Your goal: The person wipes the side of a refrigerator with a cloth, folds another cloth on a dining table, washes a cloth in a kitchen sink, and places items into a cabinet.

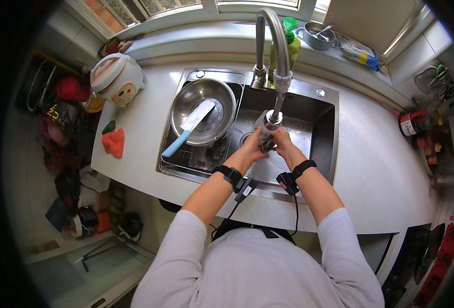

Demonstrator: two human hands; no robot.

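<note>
My left hand [252, 145] and my right hand [283, 141] hold a dark, wet-looking item [265, 140] between them, under the spray head of the tall metal faucet [274, 119]. What the item is cannot be made out. Both hands are over the right part of the stainless steel sink [298, 131]. On the sink's left part, a metal bowl [221, 90] rests on a wire rack [173, 154]. A cleaver with a light blue handle [177, 143] lies across the bowl.
A white rice cooker [119, 84] and an orange cloth [113, 142] are on the counter at left. Behind the faucet stands a green pump bottle [293, 50]. A small pot with a spoon [318, 38] is on the window sill. Cables hang from both wristbands.
</note>
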